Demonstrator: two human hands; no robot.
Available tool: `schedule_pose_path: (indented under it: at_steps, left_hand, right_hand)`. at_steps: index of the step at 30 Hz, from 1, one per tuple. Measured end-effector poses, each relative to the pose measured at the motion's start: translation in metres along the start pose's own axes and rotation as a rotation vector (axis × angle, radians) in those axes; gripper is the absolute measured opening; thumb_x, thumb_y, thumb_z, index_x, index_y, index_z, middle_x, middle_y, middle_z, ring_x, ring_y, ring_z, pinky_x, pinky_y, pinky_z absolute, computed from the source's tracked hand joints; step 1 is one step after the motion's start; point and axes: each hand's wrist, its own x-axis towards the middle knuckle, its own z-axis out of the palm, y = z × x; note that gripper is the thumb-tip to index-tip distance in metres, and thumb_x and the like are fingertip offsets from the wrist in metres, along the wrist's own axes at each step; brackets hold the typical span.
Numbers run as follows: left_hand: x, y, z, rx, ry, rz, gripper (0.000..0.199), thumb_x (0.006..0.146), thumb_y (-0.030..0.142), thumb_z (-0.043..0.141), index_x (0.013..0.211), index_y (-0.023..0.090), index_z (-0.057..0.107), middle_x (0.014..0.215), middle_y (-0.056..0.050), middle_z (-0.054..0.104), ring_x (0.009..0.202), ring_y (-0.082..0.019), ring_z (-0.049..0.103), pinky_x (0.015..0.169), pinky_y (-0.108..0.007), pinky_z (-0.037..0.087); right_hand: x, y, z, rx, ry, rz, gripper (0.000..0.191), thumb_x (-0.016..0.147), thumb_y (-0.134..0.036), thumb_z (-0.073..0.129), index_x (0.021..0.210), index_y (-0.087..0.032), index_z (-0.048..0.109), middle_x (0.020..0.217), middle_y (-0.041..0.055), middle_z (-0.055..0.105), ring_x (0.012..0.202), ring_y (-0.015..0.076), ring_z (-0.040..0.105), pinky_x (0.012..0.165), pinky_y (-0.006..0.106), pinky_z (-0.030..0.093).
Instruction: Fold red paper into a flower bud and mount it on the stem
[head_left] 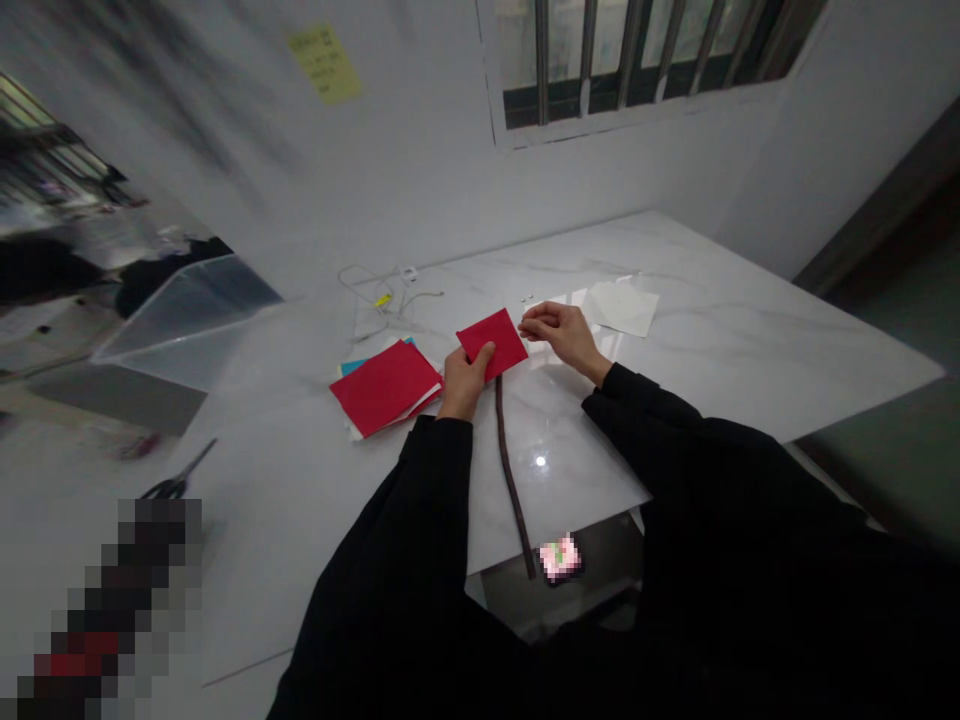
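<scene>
My left hand (465, 380) grips a small folded red paper (493, 342) above the table, with the thumb on top of it. Just off the paper's right corner, my right hand (559, 332) is closed in a pinch; whatever its fingertips hold, if anything, is too small to make out. A thin dark brown stick (508, 465) runs from under the red paper down past the table's front edge. To the left of my left hand lies a stack of red sheets (386, 388), with blue and white paper showing beneath.
White paper (624, 306) lies right of my right hand. A pale cable (405, 295) with a yellow tag is at the back by the wall. Scissors (180, 478) lie at the left. A phone-like lit object (559, 558) is below the front edge. The marble-patterned table (720, 340) meets the wall.
</scene>
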Motion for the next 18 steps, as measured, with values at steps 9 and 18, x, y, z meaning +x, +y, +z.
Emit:
schedule_pose_path:
  at_steps: [9, 18]
  left_hand:
    - [-0.005, 0.006, 0.002, -0.011, -0.066, 0.024, 0.056, 0.072, 0.058, 0.088, 0.103, 0.012, 0.081, 0.102, -0.013, 0.083, 0.094, -0.027, 0.077, 0.09, -0.039, 0.061]
    - [-0.008, 0.008, 0.005, -0.028, -0.069, 0.028, 0.054, 0.072, 0.056, 0.087, 0.104, 0.012, 0.081, 0.098, -0.012, 0.083, 0.091, -0.026, 0.076, 0.085, -0.037, 0.061]
  right_hand:
    - [-0.006, -0.008, 0.008, -0.274, -0.166, -0.164, 0.004, 0.088, -0.029, 0.082, 0.089, -0.026, 0.083, 0.12, 0.0074, 0.071, 0.11, 0.0226, 0.067, 0.083, 0.033, 0.058]
    - [-0.008, -0.01, 0.013, -0.329, -0.173, -0.141, 0.002, 0.089, -0.027, 0.081, 0.089, -0.025, 0.082, 0.114, 0.0066, 0.072, 0.097, 0.0199, 0.068, 0.082, 0.034, 0.058]
